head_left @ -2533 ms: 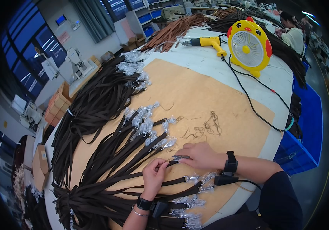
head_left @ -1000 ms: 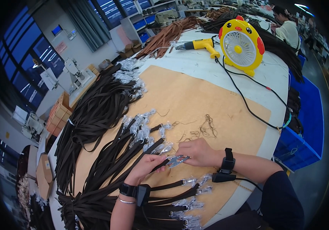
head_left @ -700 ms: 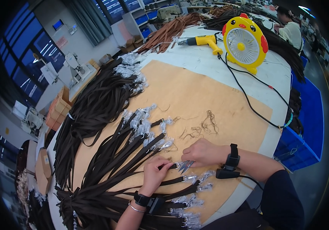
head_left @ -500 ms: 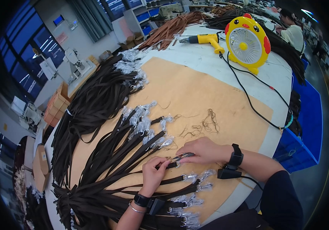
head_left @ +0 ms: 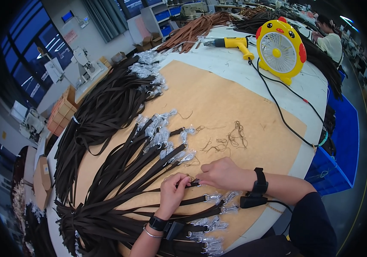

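My left hand (head_left: 171,193) pinches the end of a dark brown strap (head_left: 194,184) close to its metal ring. Against that end sits my right hand (head_left: 225,174), fingers closed on a small pair of thread snips, of which almost everything is hidden now. Dark straps (head_left: 121,182) fan out around my left hand from a gathered bunch at the lower left. Their ends carry metal clasps in clear plastic wrap (head_left: 160,133). Loose thread scraps (head_left: 222,141) lie on the tan paper (head_left: 252,111) beyond my hands.
Another tied pile of dark straps (head_left: 102,107) lies at the far left. A yellow heat gun (head_left: 236,43) and a yellow chick-shaped fan (head_left: 280,53) stand at the back, their cables running right. A blue bin (head_left: 341,150) is beside the table; a person (head_left: 329,43) sits far right.
My right hand has closed in and turned over the strap end, so the snips that showed before are mostly covered. My left hand keeps its pinch, and the view has shifted slightly.
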Motion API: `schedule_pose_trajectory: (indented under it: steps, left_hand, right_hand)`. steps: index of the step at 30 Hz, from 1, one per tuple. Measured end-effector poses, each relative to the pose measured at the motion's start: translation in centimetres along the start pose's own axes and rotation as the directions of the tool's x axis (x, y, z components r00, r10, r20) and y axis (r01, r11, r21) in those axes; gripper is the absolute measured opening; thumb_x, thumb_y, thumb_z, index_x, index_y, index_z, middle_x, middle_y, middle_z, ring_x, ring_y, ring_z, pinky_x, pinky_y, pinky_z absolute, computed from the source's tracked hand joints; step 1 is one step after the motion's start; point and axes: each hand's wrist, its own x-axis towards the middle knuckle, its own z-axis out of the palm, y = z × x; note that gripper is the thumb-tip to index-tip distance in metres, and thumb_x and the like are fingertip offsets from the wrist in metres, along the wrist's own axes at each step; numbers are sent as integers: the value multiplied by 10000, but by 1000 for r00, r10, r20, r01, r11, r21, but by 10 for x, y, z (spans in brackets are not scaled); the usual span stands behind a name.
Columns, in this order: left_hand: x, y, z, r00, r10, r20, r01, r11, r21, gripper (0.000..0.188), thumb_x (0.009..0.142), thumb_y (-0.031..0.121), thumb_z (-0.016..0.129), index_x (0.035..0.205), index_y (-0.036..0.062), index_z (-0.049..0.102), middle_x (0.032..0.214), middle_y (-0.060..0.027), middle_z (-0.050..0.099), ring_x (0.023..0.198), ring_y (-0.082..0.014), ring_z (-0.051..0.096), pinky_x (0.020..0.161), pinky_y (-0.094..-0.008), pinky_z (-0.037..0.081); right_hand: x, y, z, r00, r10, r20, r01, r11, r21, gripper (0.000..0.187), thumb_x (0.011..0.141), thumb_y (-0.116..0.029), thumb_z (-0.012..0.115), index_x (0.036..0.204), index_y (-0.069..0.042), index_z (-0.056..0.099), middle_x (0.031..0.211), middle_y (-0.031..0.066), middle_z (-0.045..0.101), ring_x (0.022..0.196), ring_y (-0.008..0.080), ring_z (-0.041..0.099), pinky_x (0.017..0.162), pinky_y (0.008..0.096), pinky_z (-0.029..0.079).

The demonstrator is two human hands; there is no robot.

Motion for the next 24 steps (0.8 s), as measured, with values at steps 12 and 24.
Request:
schedule_pose_trajectory:
  steps: [12, 24]
  left_hand:
    - [1, 7, -4, 997, 11, 74, -17, 996, 84, 162, 959, 81, 615, 839, -20, 653, 734, -81, 680, 699, -164, 653, 674, -283, 484]
    - [2, 7, -3, 996, 37, 77, -45, 993, 106, 168, 957, 80, 610, 825, -18, 648, 717, -90, 679, 693, -182, 662, 664, -290, 484]
  right_hand:
    - [1, -1, -4, 1000, -4, 30, 3, 1000, 20, 199, 886, -294, 683, 919, -99, 709, 772, 62, 601, 695, 265, 671, 588, 392, 517]
    - [5, -4, -9, 993, 37, 112, -45, 996, 72, 194, 884, -285, 683, 922, -98, 724, 792, 75, 639, 742, 295, 678, 629, 420, 518]
